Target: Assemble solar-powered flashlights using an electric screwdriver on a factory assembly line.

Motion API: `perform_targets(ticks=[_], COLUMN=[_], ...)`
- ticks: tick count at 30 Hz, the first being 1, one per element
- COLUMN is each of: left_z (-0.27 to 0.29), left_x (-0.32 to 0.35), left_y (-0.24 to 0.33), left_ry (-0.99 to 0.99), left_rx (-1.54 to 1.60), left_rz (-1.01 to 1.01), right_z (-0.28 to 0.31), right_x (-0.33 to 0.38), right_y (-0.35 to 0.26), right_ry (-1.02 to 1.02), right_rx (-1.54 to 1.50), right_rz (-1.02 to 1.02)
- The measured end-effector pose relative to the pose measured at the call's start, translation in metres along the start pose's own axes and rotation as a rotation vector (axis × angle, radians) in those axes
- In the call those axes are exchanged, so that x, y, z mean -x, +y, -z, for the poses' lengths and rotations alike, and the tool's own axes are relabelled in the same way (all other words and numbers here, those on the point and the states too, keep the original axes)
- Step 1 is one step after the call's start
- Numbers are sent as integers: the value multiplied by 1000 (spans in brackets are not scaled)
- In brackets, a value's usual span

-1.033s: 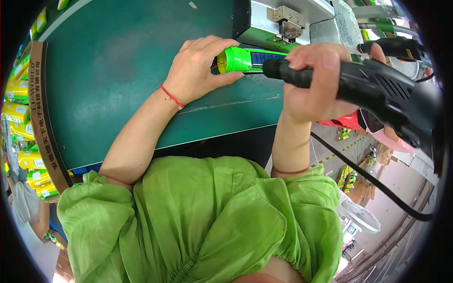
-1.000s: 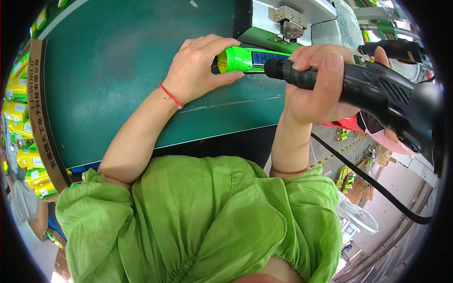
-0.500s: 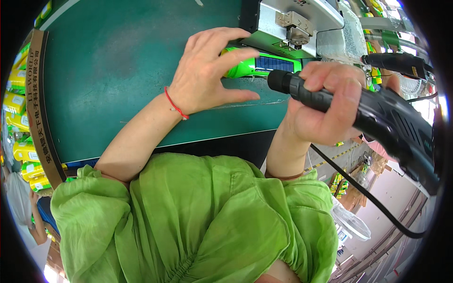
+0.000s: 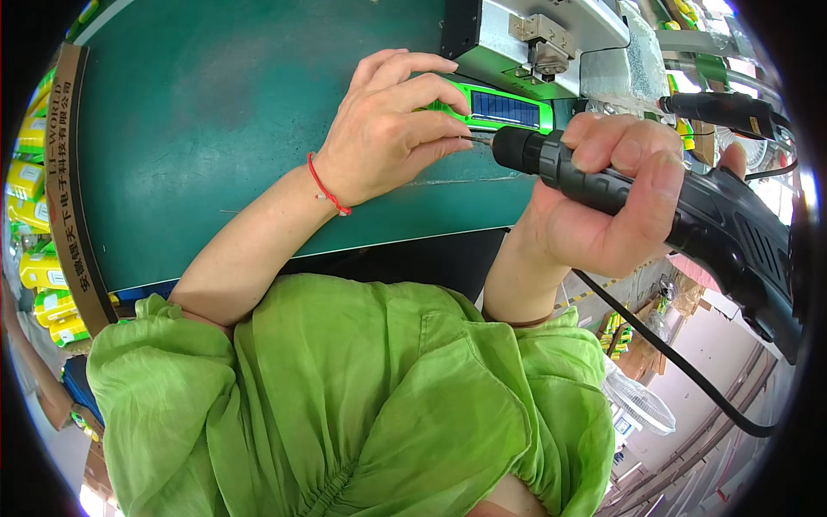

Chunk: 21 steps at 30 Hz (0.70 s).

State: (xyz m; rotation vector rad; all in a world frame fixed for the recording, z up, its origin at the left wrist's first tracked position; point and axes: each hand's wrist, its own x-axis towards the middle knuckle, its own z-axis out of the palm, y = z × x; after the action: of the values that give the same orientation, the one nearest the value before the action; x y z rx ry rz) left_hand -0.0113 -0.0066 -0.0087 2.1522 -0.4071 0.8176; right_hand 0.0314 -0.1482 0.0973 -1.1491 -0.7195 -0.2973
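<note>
My right hand (image 4: 616,185) grips a black corded electric screwdriver (image 4: 698,215), its nose pointing left. A thin bit (image 4: 480,140) sticks out of the nose. At the bit's tip, thumb and fingertips of my left hand (image 4: 379,129) are pinched together; what sits between them is too small to make out. Just beyond the fingers, a bright green flashlight (image 4: 508,109) with a dark solar panel lies on the green tabletop (image 4: 215,129), its left end partly covered by my left hand.
A silver metal machine with a latch (image 4: 547,56) stands behind the flashlight. At the right is another black power tool (image 4: 722,114). A brown cardboard edge (image 4: 73,189) borders the table's left side, with yellow-green packages (image 4: 30,177) beyond. The screwdriver's black cord (image 4: 668,353) hangs at the right.
My left hand's spread fingers have closed into a pinch at the bit's tip. The screwdriver has shifted slightly to the right, and its bit now shows.
</note>
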Motion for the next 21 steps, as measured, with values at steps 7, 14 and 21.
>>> perform_targets(ticks=[7,14,21], left_z=[3,6,-1], left_x=[-2,-2,5], left_y=[2,1,-9], left_ry=[-20,-13,-107], left_rx=[-10,-12,-59], left_rz=[-24,66,243], right_z=[-1,-1,11], right_x=[4,6,0], right_y=[3,11,33], right_ry=[12,16,61], right_rx=[15,-9,253], right_rz=[-4,-2,124])
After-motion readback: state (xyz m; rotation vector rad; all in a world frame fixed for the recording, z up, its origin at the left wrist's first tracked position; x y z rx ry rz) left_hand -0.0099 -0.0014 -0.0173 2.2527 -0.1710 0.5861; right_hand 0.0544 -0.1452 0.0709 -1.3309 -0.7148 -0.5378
